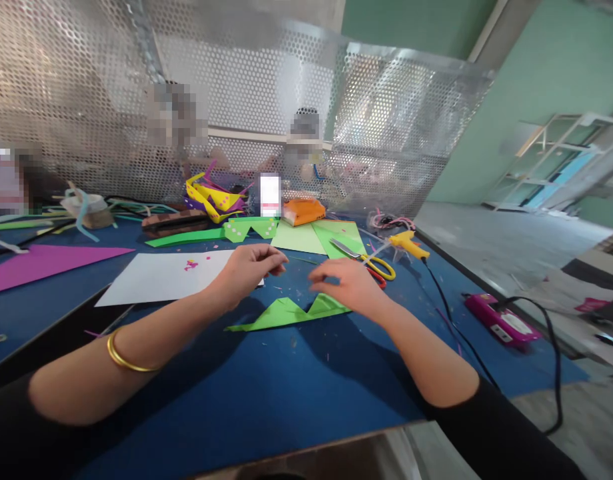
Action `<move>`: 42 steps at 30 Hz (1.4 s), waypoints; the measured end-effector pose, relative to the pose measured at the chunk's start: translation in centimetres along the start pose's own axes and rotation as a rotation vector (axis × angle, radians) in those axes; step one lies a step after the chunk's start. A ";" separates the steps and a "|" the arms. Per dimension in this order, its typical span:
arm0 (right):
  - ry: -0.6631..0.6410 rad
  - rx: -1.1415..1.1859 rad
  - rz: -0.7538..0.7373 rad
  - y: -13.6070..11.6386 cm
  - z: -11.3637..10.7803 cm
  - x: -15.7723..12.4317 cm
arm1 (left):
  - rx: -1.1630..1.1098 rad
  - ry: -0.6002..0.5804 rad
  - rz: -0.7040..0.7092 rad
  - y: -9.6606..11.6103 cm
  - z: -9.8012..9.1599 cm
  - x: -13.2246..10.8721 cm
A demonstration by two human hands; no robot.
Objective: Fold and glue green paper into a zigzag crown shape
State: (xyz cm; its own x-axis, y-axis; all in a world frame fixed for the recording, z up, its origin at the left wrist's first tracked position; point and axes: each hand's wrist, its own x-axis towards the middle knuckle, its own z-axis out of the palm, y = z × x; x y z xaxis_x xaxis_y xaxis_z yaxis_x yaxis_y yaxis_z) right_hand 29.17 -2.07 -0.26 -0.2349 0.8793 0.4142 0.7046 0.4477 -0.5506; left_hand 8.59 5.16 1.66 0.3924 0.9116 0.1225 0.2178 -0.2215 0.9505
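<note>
My left hand (254, 270) hovers over the right end of a white paper sheet (151, 270), with fingers curled and pinched together. Whatever may be between those fingertips is too small to make out. Opposite it, my right hand (349, 283) is above the right end of a green zigzag-edged paper piece (291, 313); its fingers are bent but slightly apart, and I see nothing in them. Tiny pink paper bits (191, 265) lie on the white sheet. Just beyond my right hand are yellow-handled scissors (381, 267) and a red handle (378, 277).
Green paper glasses (250, 230) lie behind my left hand, near light green sheets (296, 238). A yellow glue gun (410, 245) and a corded magenta box (504, 321) are on the right. Purple paper (51, 263) lies left. A perforated screen (246, 80) stands behind the table.
</note>
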 end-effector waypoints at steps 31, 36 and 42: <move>-0.056 0.739 0.445 -3.4 5.4 3.3 | -0.641 0.186 -0.303 -2.4 -2.4 -4.0; -0.155 0.784 0.497 -2.7 5.2 2.6 | -0.649 0.323 -0.328 -2.8 -2.3 -3.4; -0.070 0.405 0.313 -0.7 4.5 1.4 | -0.579 0.361 -0.337 -2.3 -1.4 -3.0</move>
State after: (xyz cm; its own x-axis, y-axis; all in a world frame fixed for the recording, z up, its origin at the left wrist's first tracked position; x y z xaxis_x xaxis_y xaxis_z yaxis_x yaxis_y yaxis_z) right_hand 25.37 -0.38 -2.52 -0.1088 0.9838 0.1428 0.4360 0.1763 -0.8825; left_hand 5.63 3.46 -0.48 0.0496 0.9766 -0.2095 -0.2692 0.2150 0.9388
